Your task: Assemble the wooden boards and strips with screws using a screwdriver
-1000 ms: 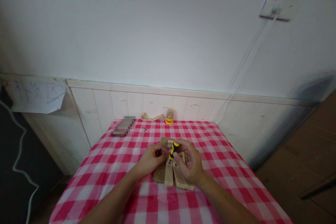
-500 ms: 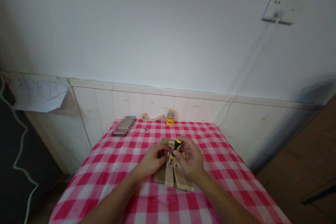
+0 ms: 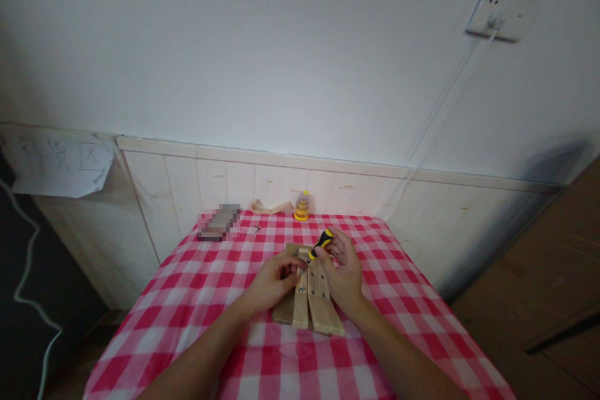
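Several pale wooden slats [image 3: 319,306] lie side by side on a red-and-white checked tablecloth [image 3: 201,300]. My right hand [image 3: 344,272] is closed round a small black-and-yellow screwdriver [image 3: 321,244], held tilted above the slats' far ends. My left hand [image 3: 272,281] rests on the left slat with its fingers pinched together near a small screw [image 3: 300,290]; what the fingers hold is too small to make out.
At the table's far edge stand a small yellow jar [image 3: 302,206], a beige strap [image 3: 269,207], a blurred grey block [image 3: 218,224] and a loose dark screw [image 3: 257,229]. A white panelled wall is behind. A cable hangs from a socket [image 3: 500,14] at the upper right.
My right hand has lifted the screwdriver up and to the right, away from the slat it was pressed against. My left hand has stayed on the slats.
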`<act>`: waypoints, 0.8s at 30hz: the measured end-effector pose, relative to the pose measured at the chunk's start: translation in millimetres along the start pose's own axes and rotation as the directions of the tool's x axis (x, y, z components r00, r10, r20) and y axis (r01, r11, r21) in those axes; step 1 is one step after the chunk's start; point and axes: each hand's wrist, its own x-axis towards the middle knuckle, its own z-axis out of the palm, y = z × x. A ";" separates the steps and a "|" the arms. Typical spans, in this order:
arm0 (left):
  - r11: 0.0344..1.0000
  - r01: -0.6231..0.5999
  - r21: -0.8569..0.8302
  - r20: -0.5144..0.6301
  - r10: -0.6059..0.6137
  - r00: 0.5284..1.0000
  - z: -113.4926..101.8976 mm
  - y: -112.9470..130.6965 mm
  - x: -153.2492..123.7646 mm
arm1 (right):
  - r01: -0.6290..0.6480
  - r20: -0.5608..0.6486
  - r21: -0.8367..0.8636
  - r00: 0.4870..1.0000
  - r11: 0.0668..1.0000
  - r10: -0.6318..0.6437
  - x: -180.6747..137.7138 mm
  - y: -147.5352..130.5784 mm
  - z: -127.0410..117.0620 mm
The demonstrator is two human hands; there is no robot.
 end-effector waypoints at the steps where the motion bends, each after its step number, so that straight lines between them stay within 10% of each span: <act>1: 1.000 0.003 0.004 -0.001 -0.003 1.000 0.1 0.1 -0.1 | 0.000 0.013 -0.005 1.000 1.000 0.000 -0.3 0.3 -0.2; 24: 0.999 -0.003 0.052 -0.004 0.003 1.000 -0.6 -3.2 0.1 | -0.099 0.118 0.113 0.989 0.989 0.085 4.4 16.7 5.2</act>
